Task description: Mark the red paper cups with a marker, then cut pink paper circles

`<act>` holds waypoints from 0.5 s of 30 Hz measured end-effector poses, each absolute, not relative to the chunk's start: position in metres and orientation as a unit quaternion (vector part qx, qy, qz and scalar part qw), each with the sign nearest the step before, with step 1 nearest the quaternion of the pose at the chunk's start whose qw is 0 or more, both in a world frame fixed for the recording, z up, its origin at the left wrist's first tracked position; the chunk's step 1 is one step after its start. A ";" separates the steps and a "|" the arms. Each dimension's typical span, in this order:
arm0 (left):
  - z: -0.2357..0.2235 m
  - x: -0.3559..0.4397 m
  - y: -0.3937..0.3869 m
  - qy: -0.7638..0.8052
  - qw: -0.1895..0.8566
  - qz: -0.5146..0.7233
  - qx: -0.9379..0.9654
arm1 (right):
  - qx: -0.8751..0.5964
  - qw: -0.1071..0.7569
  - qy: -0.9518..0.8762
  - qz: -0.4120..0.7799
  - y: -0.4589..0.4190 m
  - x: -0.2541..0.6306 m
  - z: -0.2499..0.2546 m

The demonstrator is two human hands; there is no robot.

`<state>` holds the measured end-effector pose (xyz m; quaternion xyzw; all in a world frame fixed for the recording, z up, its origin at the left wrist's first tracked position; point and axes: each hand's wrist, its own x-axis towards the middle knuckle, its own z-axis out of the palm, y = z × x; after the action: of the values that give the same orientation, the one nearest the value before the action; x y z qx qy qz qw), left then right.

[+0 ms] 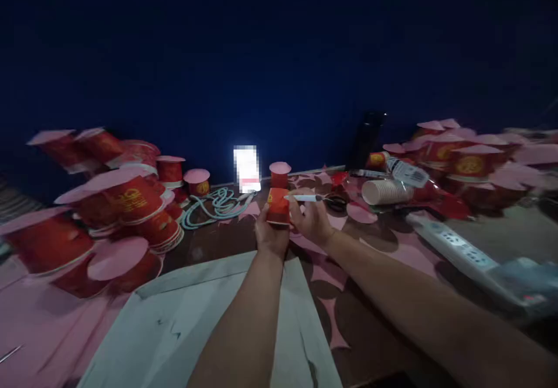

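In the middle of the view my left hand (pixel 272 238) is closed around a small red paper cup (pixel 278 205) with yellow print. My right hand (pixel 314 220) is closed on a white pen-shaped tool (pixel 309 198), whose left end meets the cup's side. The tool's exact kind is too blurred to tell. Just beyond the held cup stands another red cup (pixel 279 177) topped by a pink paper disc. Black-handled scissors (pixel 335 203) seem to lie to the right of my right hand.
Disc-topped red cups (pixel 135 199) crowd the left, and more cups (pixel 473 164) the right. A pale cord (pixel 209 207) lies near a glowing screen (pixel 246 170). Stacked white cups (pixel 386 192), a power strip (pixel 457 245) and pink paper offcuts (pixel 333 324) lie rightward. White sheeting (pixel 174 318) is below.
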<state>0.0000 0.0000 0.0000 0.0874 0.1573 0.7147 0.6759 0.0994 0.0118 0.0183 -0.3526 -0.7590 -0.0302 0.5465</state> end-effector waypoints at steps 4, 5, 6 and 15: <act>-0.002 -0.001 0.000 0.176 0.671 0.716 0.083 | -0.352 0.550 -0.756 -0.032 0.010 0.099 0.019; -0.002 -0.001 0.000 0.178 0.667 0.719 0.078 | -0.354 0.550 -0.756 -0.033 0.009 0.099 0.020; -0.002 -0.001 0.001 0.178 0.663 0.723 0.074 | -0.357 0.549 -0.755 -0.032 0.009 0.099 0.020; -0.001 0.000 0.001 0.163 0.673 0.718 0.071 | -0.352 0.567 -0.744 -0.030 0.008 0.101 0.020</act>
<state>-0.0002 0.0006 -0.0007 0.0713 0.1630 0.7183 0.6726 0.1009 0.0084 0.0198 -0.3522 -0.7443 -0.0302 0.5666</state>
